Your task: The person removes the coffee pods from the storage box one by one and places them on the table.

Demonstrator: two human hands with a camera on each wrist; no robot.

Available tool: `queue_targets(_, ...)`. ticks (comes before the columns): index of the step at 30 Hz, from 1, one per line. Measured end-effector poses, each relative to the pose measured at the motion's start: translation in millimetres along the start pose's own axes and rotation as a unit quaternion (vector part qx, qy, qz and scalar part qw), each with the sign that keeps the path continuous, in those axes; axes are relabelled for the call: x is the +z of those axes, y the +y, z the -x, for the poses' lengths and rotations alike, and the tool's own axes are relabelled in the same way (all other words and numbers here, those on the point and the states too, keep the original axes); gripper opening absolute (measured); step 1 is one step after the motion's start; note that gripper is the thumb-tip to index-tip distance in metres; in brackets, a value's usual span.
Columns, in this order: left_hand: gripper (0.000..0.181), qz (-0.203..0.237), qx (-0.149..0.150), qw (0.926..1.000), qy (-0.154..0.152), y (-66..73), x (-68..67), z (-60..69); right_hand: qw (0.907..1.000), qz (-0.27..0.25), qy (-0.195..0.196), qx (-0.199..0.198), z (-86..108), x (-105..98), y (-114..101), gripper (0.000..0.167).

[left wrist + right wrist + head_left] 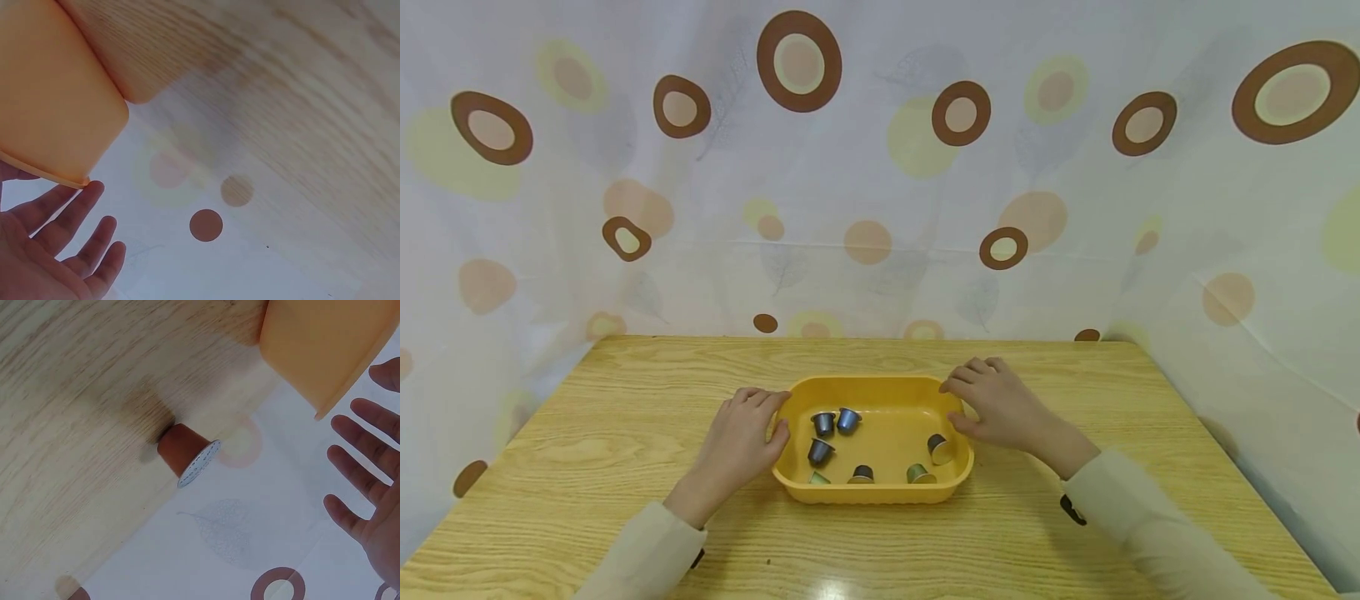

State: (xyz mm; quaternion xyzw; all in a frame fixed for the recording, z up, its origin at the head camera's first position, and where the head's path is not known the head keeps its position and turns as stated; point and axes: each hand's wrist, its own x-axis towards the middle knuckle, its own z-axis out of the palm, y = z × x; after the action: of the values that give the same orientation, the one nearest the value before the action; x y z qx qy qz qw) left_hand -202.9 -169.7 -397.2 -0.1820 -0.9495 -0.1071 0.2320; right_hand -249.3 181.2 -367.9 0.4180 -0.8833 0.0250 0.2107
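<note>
A yellow tray [872,495] stands on the wooden table, with several small capsules inside: a blue one [848,421] among dark ones at the left, a green one [917,472] and others along the near and right sides. My left hand [737,442] is at the tray's left end, relaxed fingers touching the rim; in the left wrist view the fingers [94,190] meet the rim's edge. At the right end my right hand [1000,408] hovers by the rim with loosely spread fingers; the right wrist view shows this hand [381,500] beside the tray [325,350].
A brown capsule [181,450] with a pale lid lies on its side on the table in the right wrist view; the head view does not show it. A patterned cloth [872,167] hangs behind the table [647,400] and at both sides.
</note>
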Motion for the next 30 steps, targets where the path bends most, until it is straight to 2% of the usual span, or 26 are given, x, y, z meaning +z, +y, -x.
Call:
queue_targets(12,0.03,-0.018,0.015,0.9996,0.018,-0.2,3.3,2.0,0.9984,0.004,-0.035,-0.043,-3.8,0.3,-22.4,0.026)
queue_targets(19,0.031,-0.018,0.017,0.9995,0.02,-0.7,4.6,2.9,0.996,0.0,-0.079,-0.041,-3.0,2.0,-28.9,0.027)
queue_targets(30,0.032,-0.014,0.015,0.9996,0.019,-1.9,6.5,3.0,0.9929,0.008,-0.111,-0.04,-2.5,3.1,-31.2,0.025)
